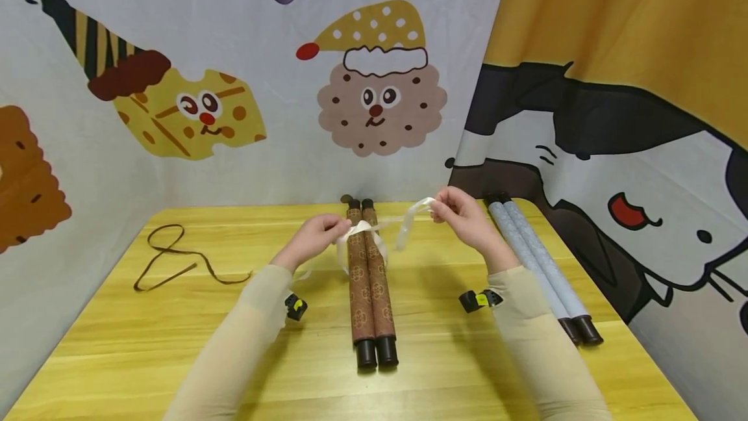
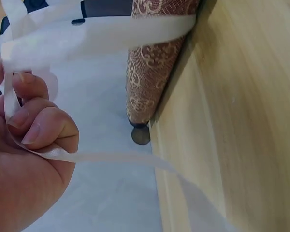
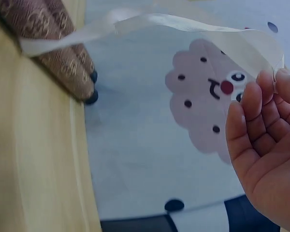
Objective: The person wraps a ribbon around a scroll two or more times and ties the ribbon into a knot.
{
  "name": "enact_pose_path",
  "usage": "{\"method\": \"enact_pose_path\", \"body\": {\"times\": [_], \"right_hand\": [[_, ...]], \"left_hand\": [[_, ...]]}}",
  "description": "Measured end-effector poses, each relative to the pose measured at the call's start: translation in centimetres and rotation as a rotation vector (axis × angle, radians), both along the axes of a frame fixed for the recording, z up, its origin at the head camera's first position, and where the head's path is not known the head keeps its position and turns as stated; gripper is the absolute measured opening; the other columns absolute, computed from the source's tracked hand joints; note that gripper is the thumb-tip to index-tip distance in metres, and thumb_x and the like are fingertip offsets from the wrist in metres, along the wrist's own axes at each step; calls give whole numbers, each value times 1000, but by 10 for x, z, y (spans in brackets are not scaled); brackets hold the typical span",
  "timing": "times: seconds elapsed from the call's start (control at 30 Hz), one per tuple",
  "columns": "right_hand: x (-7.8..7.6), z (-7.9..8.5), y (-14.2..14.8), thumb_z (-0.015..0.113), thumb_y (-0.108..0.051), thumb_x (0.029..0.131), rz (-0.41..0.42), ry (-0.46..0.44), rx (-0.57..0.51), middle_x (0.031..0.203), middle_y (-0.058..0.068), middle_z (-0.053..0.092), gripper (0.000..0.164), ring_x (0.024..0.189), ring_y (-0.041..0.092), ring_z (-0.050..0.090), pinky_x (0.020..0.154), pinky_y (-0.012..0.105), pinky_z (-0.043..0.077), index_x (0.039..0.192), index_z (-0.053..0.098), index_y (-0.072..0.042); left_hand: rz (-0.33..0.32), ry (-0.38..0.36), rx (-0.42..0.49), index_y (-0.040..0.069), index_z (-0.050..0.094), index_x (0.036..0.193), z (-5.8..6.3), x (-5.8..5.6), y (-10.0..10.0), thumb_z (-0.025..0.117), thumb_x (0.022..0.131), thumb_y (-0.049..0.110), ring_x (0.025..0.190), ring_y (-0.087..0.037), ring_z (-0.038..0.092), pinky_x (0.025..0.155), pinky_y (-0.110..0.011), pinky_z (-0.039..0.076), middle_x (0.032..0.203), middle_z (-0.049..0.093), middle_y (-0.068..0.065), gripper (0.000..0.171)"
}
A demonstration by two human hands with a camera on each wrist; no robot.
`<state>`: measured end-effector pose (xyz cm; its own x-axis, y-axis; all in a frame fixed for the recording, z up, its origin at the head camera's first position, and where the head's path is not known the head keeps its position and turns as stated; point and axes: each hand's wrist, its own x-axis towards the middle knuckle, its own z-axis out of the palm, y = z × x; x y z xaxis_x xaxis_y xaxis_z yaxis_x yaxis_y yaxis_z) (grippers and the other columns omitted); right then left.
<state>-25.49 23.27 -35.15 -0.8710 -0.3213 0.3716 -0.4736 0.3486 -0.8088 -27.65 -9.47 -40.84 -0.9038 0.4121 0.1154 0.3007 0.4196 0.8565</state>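
A white ribbon (image 1: 358, 229) runs around a brown patterned scroll (image 1: 360, 291) whose two rolls lie side by side, with dark end knobs. My left hand (image 1: 318, 234) pinches the ribbon just left of the rolls, and in the left wrist view its curled fingers (image 2: 46, 123) hold the strip, a tail trailing off below. To the right of the scroll, my right hand (image 1: 464, 216) pinches the ribbon's other part between thumb and fingertips, raised above the table. A loose end hangs down from it. The stretch between both hands crosses over the rolls.
A thin brown cord (image 1: 175, 251) lies in a loop on the left of the wooden table (image 1: 280, 382). Along the right side rests a light blue scroll (image 1: 534, 258), also with dark knobs. Behind the table hangs a printed cloth (image 1: 234, 31).
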Motion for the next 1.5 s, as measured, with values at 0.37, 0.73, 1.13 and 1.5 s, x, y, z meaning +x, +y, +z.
{"method": "enact_pose_path", "body": {"times": [0.37, 0.73, 1.13, 1.5], "right_hand": [[15, -29, 56, 49, -11, 105, -149, -54, -29, 86, 15, 56, 19, 75, 15, 57, 73, 24, 51, 100, 51, 7], [27, -42, 93, 48, -19, 106, -330, -167, 167, 86, 13, 56, 25, 75, 16, 56, 70, 24, 50, 100, 50, 5], [32, -50, 106, 55, -18, 103, -359, -76, 494, 74, 5, 56, 17, 65, 19, 50, 59, 33, 40, 91, 56, -5], [31, -70, 111, 68, -9, 94, -357, 104, 677, 69, 0, 50, 17, 62, 18, 44, 59, 36, 38, 82, 55, -9]], "left_hand": [[-34, 23, -76, 4, 63, 84, -16, 3, -23, 64, 98, 20, 62, -16, 40, 62, -32, 38, 72, 52, -1, 21], [-10, 17, -132, 6, 64, 86, -28, 10, -47, 62, 99, 17, 64, -18, 41, 65, -34, 37, 74, 52, -2, 17], [33, 51, -206, 10, 59, 82, -37, 11, -65, 61, 100, 15, 67, -18, 44, 69, -38, 39, 73, 51, -1, 19], [65, 120, -282, 11, 61, 80, -35, 16, -74, 63, 97, 12, 64, -16, 45, 65, -36, 40, 71, 53, 1, 17]]}}
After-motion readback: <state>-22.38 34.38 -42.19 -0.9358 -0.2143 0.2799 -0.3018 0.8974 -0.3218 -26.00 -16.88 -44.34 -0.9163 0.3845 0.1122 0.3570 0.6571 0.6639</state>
